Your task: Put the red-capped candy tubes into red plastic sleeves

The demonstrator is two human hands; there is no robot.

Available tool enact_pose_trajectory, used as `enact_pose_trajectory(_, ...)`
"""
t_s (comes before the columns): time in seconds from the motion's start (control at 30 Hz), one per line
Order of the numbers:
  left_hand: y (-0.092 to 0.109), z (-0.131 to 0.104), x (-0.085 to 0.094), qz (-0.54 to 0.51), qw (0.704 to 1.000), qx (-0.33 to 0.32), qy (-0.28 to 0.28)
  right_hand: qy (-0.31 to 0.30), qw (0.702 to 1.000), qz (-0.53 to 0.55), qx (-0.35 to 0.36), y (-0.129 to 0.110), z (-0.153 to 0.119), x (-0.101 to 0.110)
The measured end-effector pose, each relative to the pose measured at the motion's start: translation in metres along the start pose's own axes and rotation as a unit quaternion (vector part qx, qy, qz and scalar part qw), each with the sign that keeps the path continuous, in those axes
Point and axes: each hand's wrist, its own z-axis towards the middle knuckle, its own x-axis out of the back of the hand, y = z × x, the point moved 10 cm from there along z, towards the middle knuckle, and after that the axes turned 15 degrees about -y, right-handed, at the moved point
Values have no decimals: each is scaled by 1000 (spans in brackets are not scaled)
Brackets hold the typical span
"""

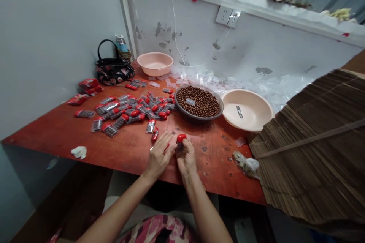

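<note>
My right hand [187, 156] grips a small clear pack with a red cap [181, 138] over the table near my body. Dark contents show below the cap, partly covered by my fingers. Close on its left, my left hand [159, 156] has its fingers stretched forward. A bit of red shows between its thumb and fingers; what lies under the palm is hidden. Just beyond it rests a red-capped pack [154, 134]. Farther left, many similar packs [125, 111] lie in a loose heap. A grey bowl [182, 113] of brown balls [199, 98] stands ahead of my hands, a clear piece on top.
A pale basin [256, 121] stands right of the bowl, another basin [155, 69] at the back. Clear plastic pieces [285, 87] pile along the wall. Stacked cardboard [308, 152] borders the right, beside a knotted plastic bag [245, 164]. A handbag [114, 72] sits back left.
</note>
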Motion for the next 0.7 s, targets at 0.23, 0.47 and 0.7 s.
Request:
enact_pose_trajectory(0.23, -5, -5, -18, -148, 987, 54, 13, -30, 999, -44, 9, 4, -4, -14)
enact_pose_trajectory(0.47, -11, 3, -14, -145, 988, 31, -38, -85, 968, -234, 22, -20, 7, -17)
enact_pose_trajectory(0.7, -23, -22, -10, -223, 965, 78, -110, -176, 823, -539, -12, -40, 33, -36)
